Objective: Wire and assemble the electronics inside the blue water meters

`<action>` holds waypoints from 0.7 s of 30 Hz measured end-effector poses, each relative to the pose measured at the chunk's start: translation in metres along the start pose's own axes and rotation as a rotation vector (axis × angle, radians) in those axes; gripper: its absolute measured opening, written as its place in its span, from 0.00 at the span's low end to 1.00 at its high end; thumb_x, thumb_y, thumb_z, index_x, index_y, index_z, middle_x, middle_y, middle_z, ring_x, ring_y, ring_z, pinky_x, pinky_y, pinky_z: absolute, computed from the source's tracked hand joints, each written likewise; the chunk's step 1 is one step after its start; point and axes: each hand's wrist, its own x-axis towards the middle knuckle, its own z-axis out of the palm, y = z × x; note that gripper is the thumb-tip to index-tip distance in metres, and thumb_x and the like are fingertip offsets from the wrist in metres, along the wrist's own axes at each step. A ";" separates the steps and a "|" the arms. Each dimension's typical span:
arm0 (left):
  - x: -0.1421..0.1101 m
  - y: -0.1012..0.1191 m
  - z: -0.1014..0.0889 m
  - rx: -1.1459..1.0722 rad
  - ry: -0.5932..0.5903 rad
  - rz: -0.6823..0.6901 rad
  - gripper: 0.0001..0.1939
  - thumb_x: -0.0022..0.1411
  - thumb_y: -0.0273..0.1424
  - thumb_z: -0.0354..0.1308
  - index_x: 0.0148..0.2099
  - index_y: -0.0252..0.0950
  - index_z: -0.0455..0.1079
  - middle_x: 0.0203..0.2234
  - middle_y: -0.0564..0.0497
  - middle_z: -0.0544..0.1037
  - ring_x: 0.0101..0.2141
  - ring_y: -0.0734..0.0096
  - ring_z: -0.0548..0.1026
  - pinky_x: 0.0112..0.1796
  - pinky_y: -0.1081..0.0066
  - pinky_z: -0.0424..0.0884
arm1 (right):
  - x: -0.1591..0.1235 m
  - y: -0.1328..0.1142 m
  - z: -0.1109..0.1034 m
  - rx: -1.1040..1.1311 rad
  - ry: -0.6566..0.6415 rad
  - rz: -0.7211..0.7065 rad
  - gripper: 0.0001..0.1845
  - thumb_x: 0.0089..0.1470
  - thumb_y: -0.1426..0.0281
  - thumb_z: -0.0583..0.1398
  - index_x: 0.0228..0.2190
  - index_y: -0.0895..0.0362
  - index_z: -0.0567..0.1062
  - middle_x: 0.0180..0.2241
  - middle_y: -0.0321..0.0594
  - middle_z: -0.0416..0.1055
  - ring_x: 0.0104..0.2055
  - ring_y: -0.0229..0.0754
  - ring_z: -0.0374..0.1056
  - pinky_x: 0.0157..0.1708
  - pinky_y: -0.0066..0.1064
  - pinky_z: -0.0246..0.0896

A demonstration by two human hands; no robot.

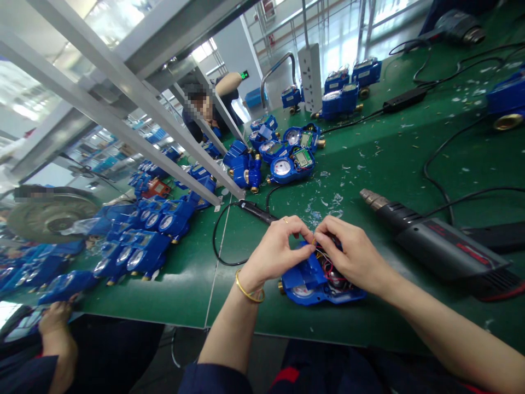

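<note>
A blue water meter [314, 300] lies open on the green bench in front of me, with red, yellow and white wires [328, 265] bunched in its housing. Above the wires, my left hand [276, 249], with a yellow bangle at the wrist, pinches thumb against forefinger. My right hand [353, 251] meets it fingertip to fingertip, also in a pinch, and thin wires run up to where they join. The exact wire ends are hidden by the fingers. The meter's blue lid partly covers its dial.
A heat gun [443, 246] lies to the right, its cord trailing behind. A black pen-like tool [258, 210] lies beyond my left hand. More blue meters [283, 167] stand ahead and left, near a power strip [310, 79] and slanting frame posts. A co-worker's hand [57, 317] is at left.
</note>
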 end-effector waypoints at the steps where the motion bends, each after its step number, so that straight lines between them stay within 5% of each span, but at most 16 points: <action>1: 0.000 0.001 0.000 0.008 0.006 0.001 0.02 0.58 0.27 0.62 0.32 0.35 0.72 0.31 0.52 0.75 0.36 0.69 0.72 0.42 0.69 0.66 | 0.001 0.000 0.002 -0.003 0.012 0.005 0.10 0.61 0.73 0.53 0.27 0.57 0.66 0.26 0.36 0.66 0.28 0.36 0.62 0.30 0.29 0.55; 9: -0.003 0.005 0.009 0.150 0.102 -0.041 0.07 0.62 0.30 0.58 0.31 0.37 0.71 0.27 0.52 0.73 0.33 0.68 0.72 0.37 0.69 0.64 | 0.002 0.000 0.000 -0.021 0.033 0.007 0.10 0.61 0.71 0.54 0.27 0.56 0.67 0.26 0.36 0.67 0.28 0.36 0.63 0.30 0.29 0.55; 16: 0.003 0.006 0.018 0.241 0.105 -0.056 0.09 0.67 0.30 0.51 0.32 0.37 0.64 0.27 0.56 0.74 0.31 0.72 0.70 0.44 0.65 0.59 | -0.001 0.002 -0.003 0.028 -0.020 0.073 0.10 0.62 0.70 0.53 0.29 0.56 0.68 0.24 0.33 0.67 0.26 0.35 0.61 0.29 0.28 0.55; 21: 0.004 -0.004 0.013 0.032 0.377 -0.113 0.18 0.71 0.34 0.44 0.29 0.37 0.64 0.22 0.56 0.69 0.27 0.74 0.67 0.36 0.71 0.62 | -0.003 0.003 -0.009 0.065 -0.052 0.149 0.12 0.64 0.66 0.51 0.30 0.57 0.69 0.26 0.33 0.68 0.29 0.34 0.63 0.32 0.27 0.55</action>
